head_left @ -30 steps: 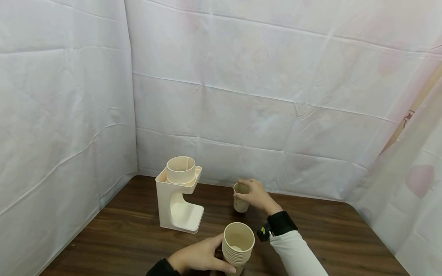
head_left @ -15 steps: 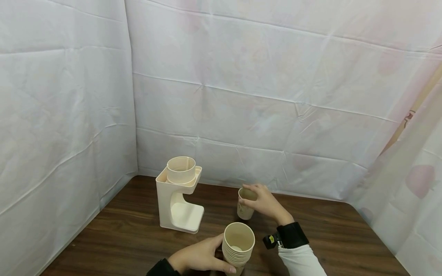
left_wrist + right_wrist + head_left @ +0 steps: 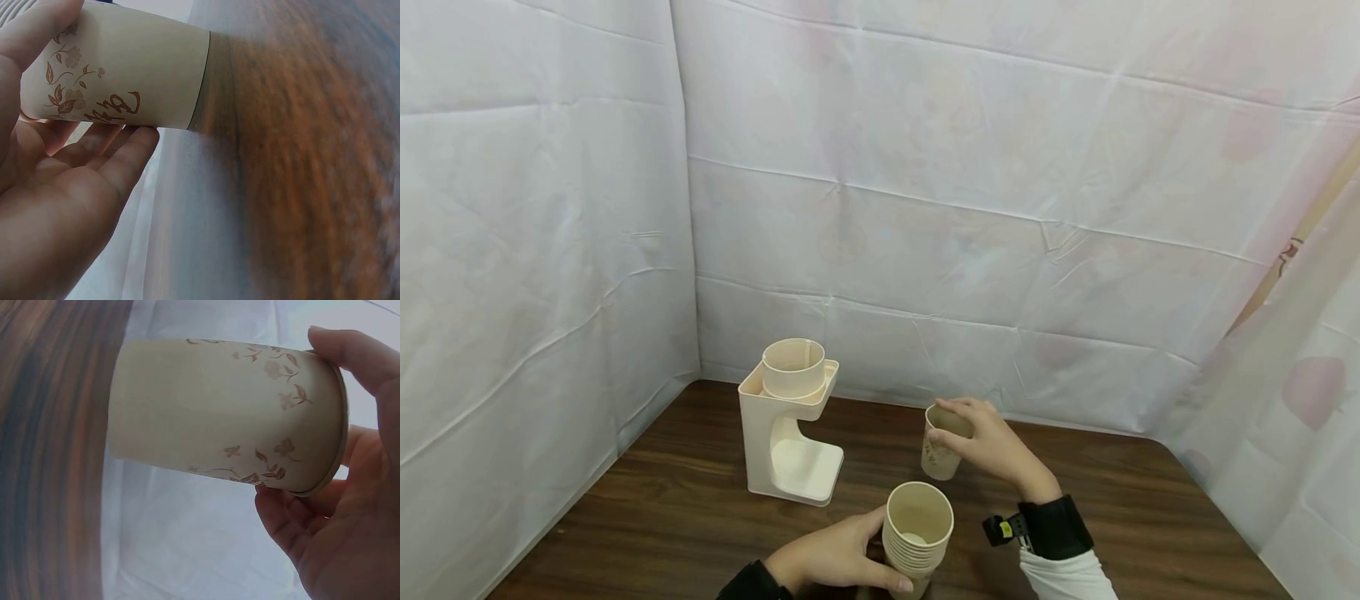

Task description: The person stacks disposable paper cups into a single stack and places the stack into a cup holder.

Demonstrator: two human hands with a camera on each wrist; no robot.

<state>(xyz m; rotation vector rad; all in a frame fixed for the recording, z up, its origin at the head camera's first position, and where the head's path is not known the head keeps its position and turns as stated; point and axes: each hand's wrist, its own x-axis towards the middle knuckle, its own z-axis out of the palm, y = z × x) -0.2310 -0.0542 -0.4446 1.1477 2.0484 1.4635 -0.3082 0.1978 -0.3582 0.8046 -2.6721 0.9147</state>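
Observation:
My right hand (image 3: 981, 437) holds a single cream paper cup (image 3: 942, 454) by its rim, lifted a little off the dark wooden table (image 3: 662, 517); the cup (image 3: 219, 412) shows a brown floral print. My left hand (image 3: 827, 558) grips a stack of nested paper cups (image 3: 917, 529) standing near the table's front edge, with the thumb and fingers around the stack (image 3: 119, 75). A cream plastic cup dispenser stand (image 3: 790, 425) with a round ring on top stands to the left, apart from both hands.
White crumpled sheets (image 3: 925, 208) wall in the table on the left, back and right. Bare wood lies to the right of the hands and in front of the stand.
My right hand has carried the single cup from beside the back sheet to the right and toward me, raising it slightly. The left hand and the stack have stayed put.

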